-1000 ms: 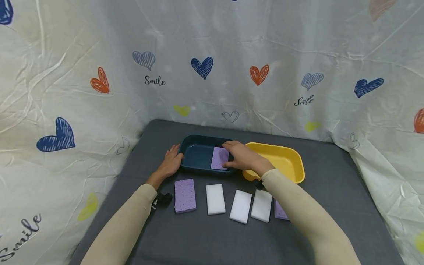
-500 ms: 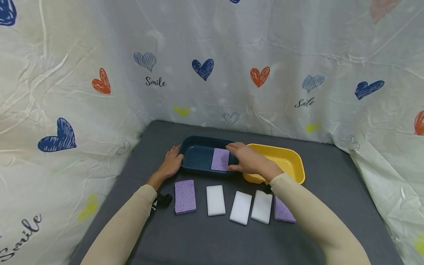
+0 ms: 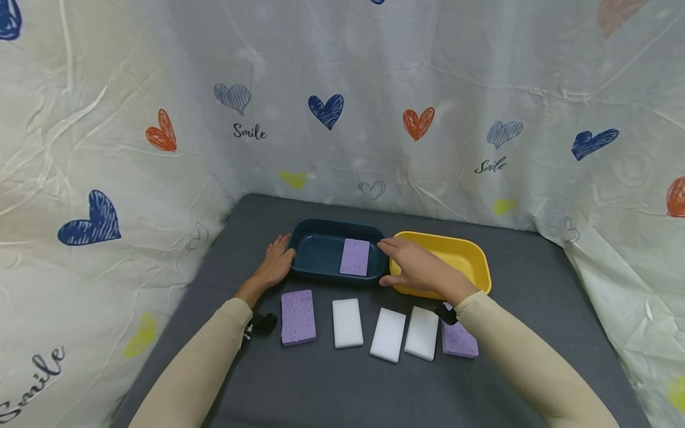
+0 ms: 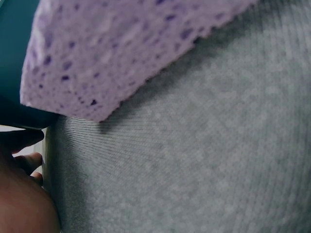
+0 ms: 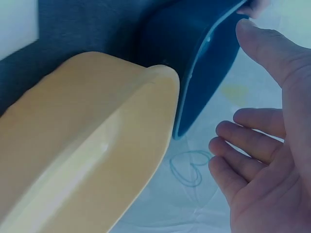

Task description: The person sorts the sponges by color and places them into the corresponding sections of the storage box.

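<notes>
A dark blue plastic tub (image 3: 316, 254) stands at the back of the table with one purple sponge (image 3: 355, 257) lying flat inside, toward its right end. My left hand (image 3: 274, 263) rests against the tub's left end, its fingers extended. Over the left part of a yellow tub (image 3: 467, 257), beside the blue one, hovers my right hand (image 3: 420, 267). In the right wrist view this hand (image 5: 262, 155) has its fingers spread and holds nothing. A second purple sponge (image 3: 298, 318) lies near my left wrist and fills much of the left wrist view.
In front of the tubs lie three white sponges (image 3: 348, 323) in a row. Another purple sponge (image 3: 459, 340) lies at the row's right end, partly under my right wrist. Behind the grey table (image 3: 342, 392) hangs a pale curtain (image 3: 369, 71) with printed hearts.
My right hand has let go of the purple sponge in the blue tub and moved right, over the yellow tub. My left hand stays at the blue tub's left end.
</notes>
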Available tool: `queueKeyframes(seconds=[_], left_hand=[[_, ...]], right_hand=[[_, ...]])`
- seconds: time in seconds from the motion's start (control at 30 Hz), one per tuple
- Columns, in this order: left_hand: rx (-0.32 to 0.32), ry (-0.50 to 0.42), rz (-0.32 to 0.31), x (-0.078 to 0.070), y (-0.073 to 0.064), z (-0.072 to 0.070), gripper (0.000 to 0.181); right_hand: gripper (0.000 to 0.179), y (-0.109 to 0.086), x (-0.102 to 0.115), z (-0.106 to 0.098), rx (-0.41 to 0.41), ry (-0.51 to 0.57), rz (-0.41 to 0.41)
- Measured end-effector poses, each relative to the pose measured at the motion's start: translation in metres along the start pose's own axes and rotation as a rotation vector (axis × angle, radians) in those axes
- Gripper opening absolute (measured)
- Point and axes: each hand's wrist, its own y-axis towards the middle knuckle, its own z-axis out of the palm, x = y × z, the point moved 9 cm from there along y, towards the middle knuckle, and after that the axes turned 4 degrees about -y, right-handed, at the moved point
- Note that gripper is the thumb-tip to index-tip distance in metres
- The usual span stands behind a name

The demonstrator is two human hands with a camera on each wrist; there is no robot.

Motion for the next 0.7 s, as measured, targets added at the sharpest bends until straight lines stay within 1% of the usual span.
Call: queueKeyframes(seconds=[0.07, 0.2, 0.37, 0.7], left_hand=[[0.001, -0.003, -0.004, 0.001, 0.0, 0.0, 0.085], [0.008, -0.016, -0.004, 0.003, 0.002, 0.0, 0.086], [0.005, -0.019, 0.008, 0.005, 0.004, -0.001, 0.086], [0.003, -0.011, 0.015, 0.006, 0.005, 0.001, 0.086]], right_hand=[[0.085, -0.006, -0.002, 0.001, -0.005, 0.007, 0.004], [0.084, -0.018, -0.003, 0.002, -0.023, -0.004, -0.018], [0.084, -0.029, -0.004, 0.004, -0.042, -0.01, -0.036], [0.084, -0.051, -0.007, 0.008, -0.039, 0.015, -0.029]])
